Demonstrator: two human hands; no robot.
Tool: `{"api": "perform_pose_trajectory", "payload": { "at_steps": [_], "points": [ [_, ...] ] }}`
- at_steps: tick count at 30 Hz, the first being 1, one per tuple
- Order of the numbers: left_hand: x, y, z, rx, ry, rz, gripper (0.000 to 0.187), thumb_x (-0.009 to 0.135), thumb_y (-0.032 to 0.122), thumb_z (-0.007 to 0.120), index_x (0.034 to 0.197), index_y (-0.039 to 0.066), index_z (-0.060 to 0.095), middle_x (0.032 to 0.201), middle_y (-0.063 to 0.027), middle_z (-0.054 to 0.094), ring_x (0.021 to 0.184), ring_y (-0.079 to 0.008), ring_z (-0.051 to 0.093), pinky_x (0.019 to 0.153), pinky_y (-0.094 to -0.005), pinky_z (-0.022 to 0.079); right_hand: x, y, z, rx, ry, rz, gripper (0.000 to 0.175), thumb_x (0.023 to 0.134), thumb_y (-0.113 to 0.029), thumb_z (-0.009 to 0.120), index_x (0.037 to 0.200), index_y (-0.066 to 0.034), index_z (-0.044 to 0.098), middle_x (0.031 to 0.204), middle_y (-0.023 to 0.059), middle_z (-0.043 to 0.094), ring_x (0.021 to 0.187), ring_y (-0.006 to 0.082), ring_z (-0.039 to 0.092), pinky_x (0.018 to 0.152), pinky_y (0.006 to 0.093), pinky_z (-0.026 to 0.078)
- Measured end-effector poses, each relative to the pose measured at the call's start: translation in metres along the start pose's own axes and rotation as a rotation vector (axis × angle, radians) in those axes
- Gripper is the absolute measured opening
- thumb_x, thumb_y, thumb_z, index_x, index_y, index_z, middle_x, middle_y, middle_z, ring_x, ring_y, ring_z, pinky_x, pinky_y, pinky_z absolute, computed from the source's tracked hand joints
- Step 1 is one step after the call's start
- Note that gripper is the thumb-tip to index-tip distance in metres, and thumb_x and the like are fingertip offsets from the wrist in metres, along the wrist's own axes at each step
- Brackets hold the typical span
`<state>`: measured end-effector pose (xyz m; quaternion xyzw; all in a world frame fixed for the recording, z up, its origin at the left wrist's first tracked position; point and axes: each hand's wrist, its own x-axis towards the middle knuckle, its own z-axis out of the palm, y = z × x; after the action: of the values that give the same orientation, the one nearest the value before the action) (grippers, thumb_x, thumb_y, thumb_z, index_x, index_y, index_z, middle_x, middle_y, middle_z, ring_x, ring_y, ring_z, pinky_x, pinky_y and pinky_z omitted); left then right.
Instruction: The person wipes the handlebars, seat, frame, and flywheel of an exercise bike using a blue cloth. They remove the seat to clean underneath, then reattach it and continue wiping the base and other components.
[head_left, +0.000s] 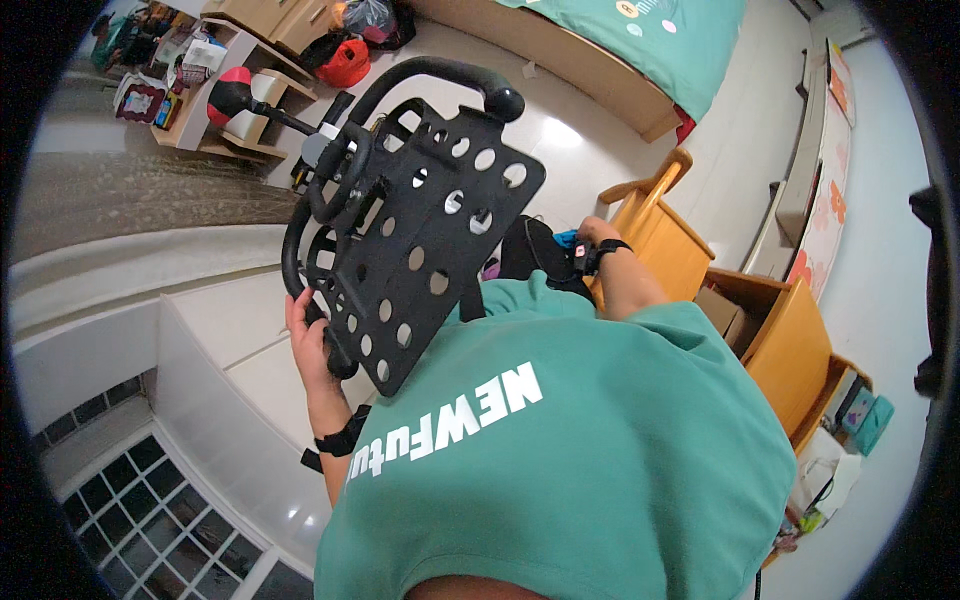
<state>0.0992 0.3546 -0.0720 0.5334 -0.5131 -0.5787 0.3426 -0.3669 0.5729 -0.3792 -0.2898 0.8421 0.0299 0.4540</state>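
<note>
My left hand (306, 341) is at the lower end of a black padded tube handle (296, 259), its fingers and thumb around the bar. The handle belongs to a frame with a black perforated plate (416, 240), tilted in front of my chest. A red and black padded knob (230, 96) sticks out on a rod at its far left. My right hand (596, 230) is low beside a wooden chair (660, 240), next to a bright blue item (566, 238) and dark fabric (532, 251); its fingers are partly hidden, and I cannot tell whether it holds anything. Both wrists wear black straps.
A bed with a green cover (645, 45) stands ahead on a pale floor. A shelf unit (217, 124) with assorted things is at the upper left, near a red bag (347, 64). To the right stands a wooden cabinet (791, 360). A gridded window (161, 510) is at the lower left.
</note>
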Motion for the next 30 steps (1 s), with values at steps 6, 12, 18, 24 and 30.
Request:
{"api": "perform_pose_trajectory", "payload": {
  "at_steps": [6,12,18,24,30],
  "points": [
    [0.0,0.019,0.007,-0.021,0.038,0.012,0.058,0.075,-0.001,0.042,0.132,-0.001,0.05,0.155,-0.0126,0.019,0.136,-0.0234,0.036,0.108,-0.032,0.036,0.038,-0.036,-0.063,0.331,-0.165,0.115,0.022,0.08,-0.014,0.062,0.085,0.0054,0.069,0.078,0.017,0.069,0.067,0.0284,0.069,0.057,0.0434,0.054],
    [-0.021,0.026,0.037,-0.407,0.172,0.022,0.061,0.078,-0.003,0.038,0.139,-0.004,0.041,0.146,-0.0149,0.039,0.126,-0.0217,0.049,0.107,-0.0326,0.04,0.081,-0.064,-0.153,0.309,-0.12,-0.025,0.021,0.078,-0.016,0.065,0.085,0.0029,0.071,0.081,0.0183,0.069,0.069,0.0261,0.069,0.057,0.0444,0.052],
    [-0.017,-0.004,0.046,-0.558,0.509,0.179,0.055,0.091,0.005,0.04,0.145,-0.003,0.029,0.145,-0.0165,0.039,0.126,-0.0243,0.05,0.105,-0.0368,0.044,0.117,-0.096,-0.258,0.232,-0.176,-0.046,0.026,0.081,-0.022,0.062,0.089,0.0024,0.067,0.08,0.0158,0.068,0.066,0.0286,0.067,0.055,0.0436,0.052],
    [-0.024,-0.017,0.064,-0.769,0.577,0.159,0.055,0.1,0.017,0.046,0.148,0.0,0.023,0.141,-0.0137,0.043,0.118,-0.0223,0.056,0.097,-0.0362,0.051,0.11,-0.142,-0.327,0.364,-0.255,-0.004,0.03,0.085,-0.028,0.062,0.089,0.0011,0.066,0.083,0.0081,0.067,0.071,0.0203,0.062,0.062,0.039,0.049],
    [-0.02,-0.019,0.05,-0.768,0.614,0.176,0.056,0.099,0.013,0.044,0.148,0.0,0.021,0.141,-0.0157,0.043,0.122,-0.0226,0.053,0.098,-0.0342,0.052,0.129,-0.181,-0.325,0.207,-0.208,0.059,0.027,0.087,-0.025,0.06,0.095,0.0001,0.067,0.084,0.007,0.068,0.072,0.0195,0.063,0.059,0.0358,0.048]
  ]
}}
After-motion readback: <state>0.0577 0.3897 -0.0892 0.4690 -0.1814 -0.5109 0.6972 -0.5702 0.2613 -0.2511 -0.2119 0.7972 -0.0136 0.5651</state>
